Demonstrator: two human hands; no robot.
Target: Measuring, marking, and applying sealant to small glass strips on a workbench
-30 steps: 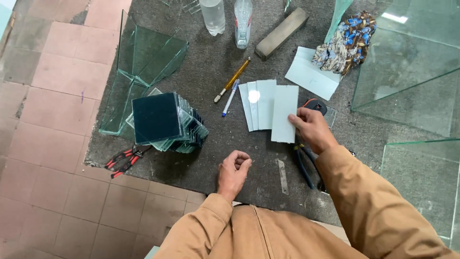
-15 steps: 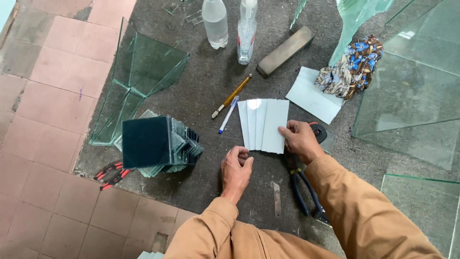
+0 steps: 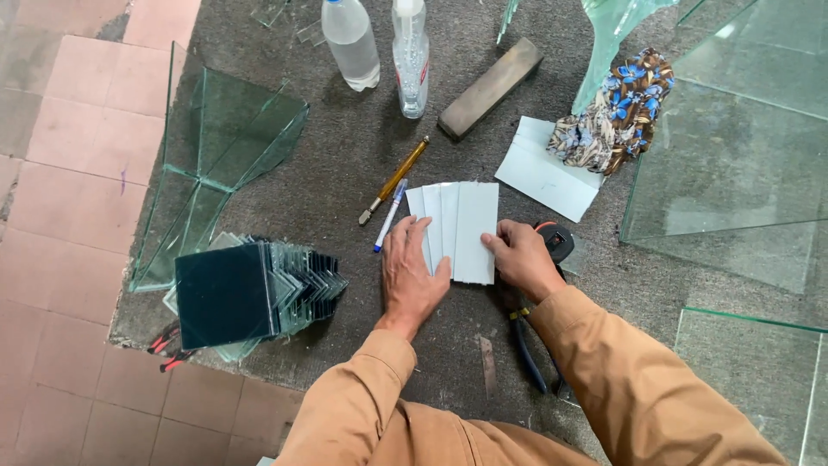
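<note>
A fan of several pale grey-white rectangular pieces (image 3: 461,226) lies on the dark grey mat (image 3: 345,164). My left hand (image 3: 412,274) rests flat on the fan's lower left edge, fingers spread over the leftmost pieces. My right hand (image 3: 521,256) touches the right lower edge of the widest piece with its fingertips. Neither hand grips anything. A blue pen (image 3: 390,216) and a yellow-handled glass cutter (image 3: 395,179) lie just left of the fan.
A stack of dark square glass pieces (image 3: 250,293) sits at left, with larger glass shards (image 3: 216,147) behind it. Two plastic bottles (image 3: 379,47), a wooden block (image 3: 490,88), a patterned cloth (image 3: 614,116), big glass sheets (image 3: 742,147) and pliers (image 3: 526,341) surround the work spot.
My left hand moved forward from a loose fist near my body onto the left edge of the fan. My right hand slid down to the fan's right lower edge.
</note>
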